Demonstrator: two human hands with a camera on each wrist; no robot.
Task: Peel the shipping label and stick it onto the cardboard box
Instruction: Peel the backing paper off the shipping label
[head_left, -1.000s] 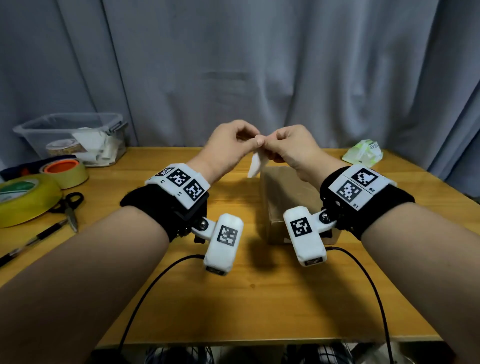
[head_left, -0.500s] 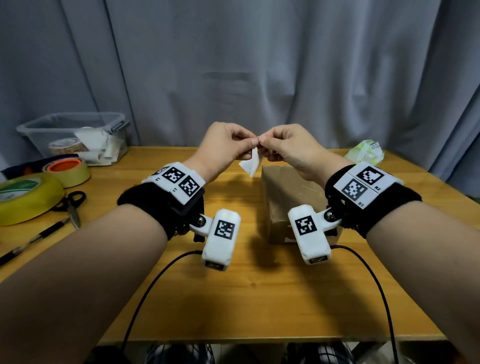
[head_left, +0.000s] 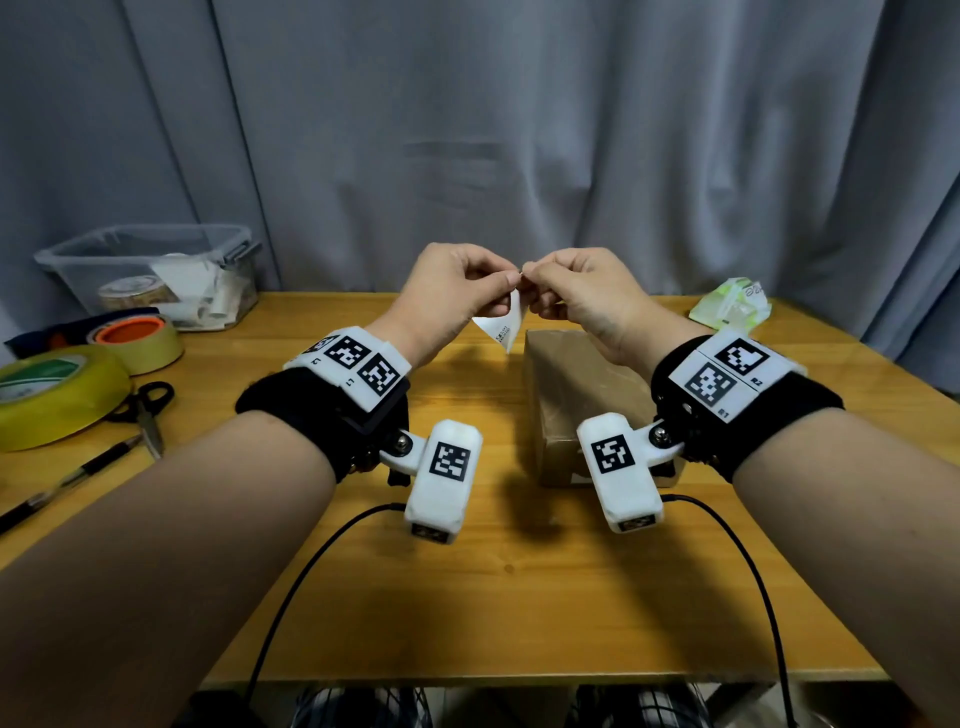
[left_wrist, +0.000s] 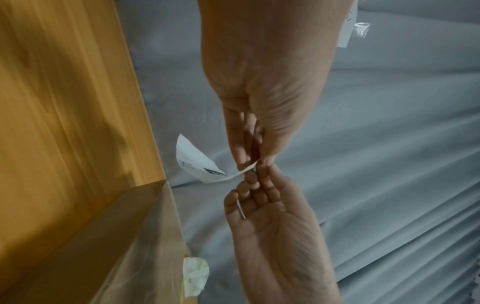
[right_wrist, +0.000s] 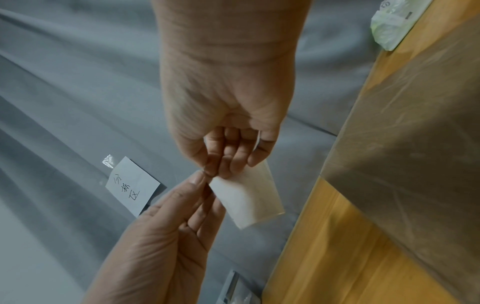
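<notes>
A small white shipping label (head_left: 501, 325) hangs in the air above the table, its print facing me. My left hand (head_left: 511, 280) and right hand (head_left: 527, 273) pinch its top corner from either side, fingertips almost touching. The left wrist view shows the label (left_wrist: 197, 164) curling down from the left fingertips (left_wrist: 244, 160), with the right hand (left_wrist: 259, 174) meeting them. The right wrist view shows its blank side (right_wrist: 246, 197). The brown cardboard box (head_left: 576, 389), wrapped in clear tape, lies on the table under my right wrist.
At the left stand a clear plastic bin (head_left: 150, 275), two tape rolls (head_left: 57, 395) (head_left: 137, 338), scissors (head_left: 145, 410) and a pen (head_left: 67, 478). A green-white packet (head_left: 732, 306) lies at the back right. A grey curtain with a taped note (right_wrist: 131, 185) closes off the back.
Both hands have risen a little while still pinching the label. The label has turned from a narrow hanging strip to a wider flap showing its print.
</notes>
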